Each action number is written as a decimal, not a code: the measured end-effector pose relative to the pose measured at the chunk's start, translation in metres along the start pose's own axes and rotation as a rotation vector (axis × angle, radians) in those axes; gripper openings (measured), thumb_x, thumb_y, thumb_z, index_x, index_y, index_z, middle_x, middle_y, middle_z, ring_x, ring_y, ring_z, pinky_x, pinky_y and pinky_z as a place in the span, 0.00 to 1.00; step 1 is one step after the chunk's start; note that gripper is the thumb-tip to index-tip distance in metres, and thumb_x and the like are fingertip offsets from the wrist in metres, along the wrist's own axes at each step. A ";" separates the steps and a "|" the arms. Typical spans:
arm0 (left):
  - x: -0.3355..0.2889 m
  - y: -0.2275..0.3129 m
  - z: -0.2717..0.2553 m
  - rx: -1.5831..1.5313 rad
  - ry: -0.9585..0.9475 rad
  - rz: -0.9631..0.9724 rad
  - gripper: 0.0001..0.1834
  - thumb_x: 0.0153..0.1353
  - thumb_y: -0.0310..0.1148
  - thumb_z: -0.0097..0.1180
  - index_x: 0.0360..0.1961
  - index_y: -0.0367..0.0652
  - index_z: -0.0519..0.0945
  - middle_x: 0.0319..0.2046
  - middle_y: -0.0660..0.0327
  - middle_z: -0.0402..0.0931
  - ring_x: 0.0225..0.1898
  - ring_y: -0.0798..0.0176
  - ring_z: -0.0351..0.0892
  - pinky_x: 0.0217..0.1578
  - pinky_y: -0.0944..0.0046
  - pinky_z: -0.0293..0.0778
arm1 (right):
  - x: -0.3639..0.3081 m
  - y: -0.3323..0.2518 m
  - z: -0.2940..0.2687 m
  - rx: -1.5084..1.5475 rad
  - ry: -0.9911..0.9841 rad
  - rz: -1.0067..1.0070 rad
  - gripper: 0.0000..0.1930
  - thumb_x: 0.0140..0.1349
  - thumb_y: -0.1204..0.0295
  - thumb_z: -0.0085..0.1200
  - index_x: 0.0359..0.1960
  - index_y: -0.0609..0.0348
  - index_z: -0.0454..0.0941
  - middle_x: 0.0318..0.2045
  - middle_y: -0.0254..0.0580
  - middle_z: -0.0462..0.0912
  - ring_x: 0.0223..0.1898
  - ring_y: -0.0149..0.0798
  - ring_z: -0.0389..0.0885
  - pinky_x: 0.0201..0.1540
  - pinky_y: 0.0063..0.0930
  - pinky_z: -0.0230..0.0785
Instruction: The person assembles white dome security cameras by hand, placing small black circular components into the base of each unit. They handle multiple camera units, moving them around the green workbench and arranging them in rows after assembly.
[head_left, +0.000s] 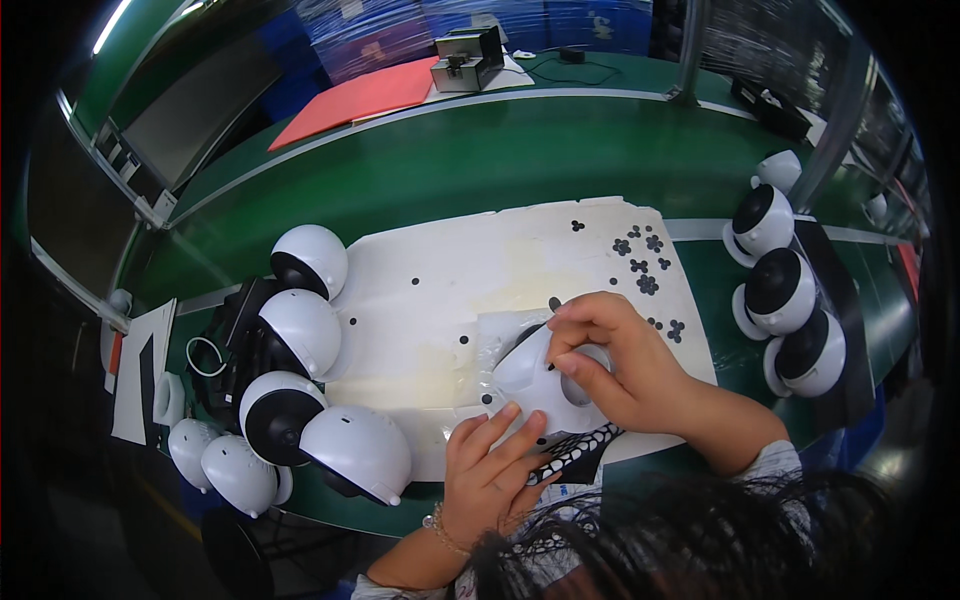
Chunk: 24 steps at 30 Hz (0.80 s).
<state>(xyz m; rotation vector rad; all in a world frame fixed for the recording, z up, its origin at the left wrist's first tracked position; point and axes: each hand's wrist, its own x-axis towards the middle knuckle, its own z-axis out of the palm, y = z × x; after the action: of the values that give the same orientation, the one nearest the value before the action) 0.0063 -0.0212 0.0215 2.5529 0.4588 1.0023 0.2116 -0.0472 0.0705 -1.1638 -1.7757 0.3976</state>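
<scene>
A white camera housing (522,378) with a black front lies on a clear plastic sheet in front of me. My right hand (625,365) is over it, thumb and fingers pinched at a small black pad (551,366) on the white shell. The fingers of my left hand (490,470) are stretched and spread, their tips against the shell's near edge. A black sheet with rows of white rings (582,450) lies beside the left thumb, partly covered by that hand. Loose black pads and joined clusters (648,284) are scattered on the white work sheet (400,340).
Several white round cameras (356,453) stand at the left, beside black parts and a white cable loop (206,356). More cameras (780,291) line the right side. Across the green belt (440,160) are a red sheet (355,100) and a metal box (468,60). A metal post (692,50) rises behind.
</scene>
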 end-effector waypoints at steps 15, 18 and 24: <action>0.002 0.004 -0.002 0.024 0.005 -0.018 0.08 0.45 0.33 0.60 0.28 0.45 0.79 0.52 0.61 0.71 0.54 0.56 0.66 0.46 0.54 0.63 | -0.015 -0.015 0.002 -0.781 0.057 -0.281 0.18 0.45 0.74 0.55 0.42 0.54 0.74 0.38 0.34 0.78 0.49 0.38 0.72 0.52 0.43 0.56; 0.001 0.000 0.001 0.020 0.018 0.013 0.08 0.45 0.33 0.61 0.28 0.44 0.79 0.52 0.61 0.71 0.54 0.56 0.66 0.46 0.54 0.63 | -0.021 -0.027 0.001 -0.867 0.011 -0.181 0.21 0.46 0.69 0.56 0.45 0.53 0.73 0.44 0.35 0.76 0.54 0.40 0.69 0.54 0.48 0.52; 0.001 0.000 0.003 0.017 0.037 0.028 0.08 0.45 0.32 0.61 0.27 0.42 0.78 0.53 0.60 0.70 0.54 0.54 0.65 0.45 0.54 0.63 | -0.028 -0.016 -0.009 -0.498 0.098 -0.012 0.25 0.49 0.65 0.57 0.50 0.54 0.69 0.51 0.40 0.71 0.55 0.47 0.66 0.58 0.48 0.47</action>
<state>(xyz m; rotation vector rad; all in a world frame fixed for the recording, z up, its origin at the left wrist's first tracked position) 0.0097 -0.0217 0.0203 2.5663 0.4443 1.0621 0.2140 -0.0807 0.0710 -1.4833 -1.8471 -0.1209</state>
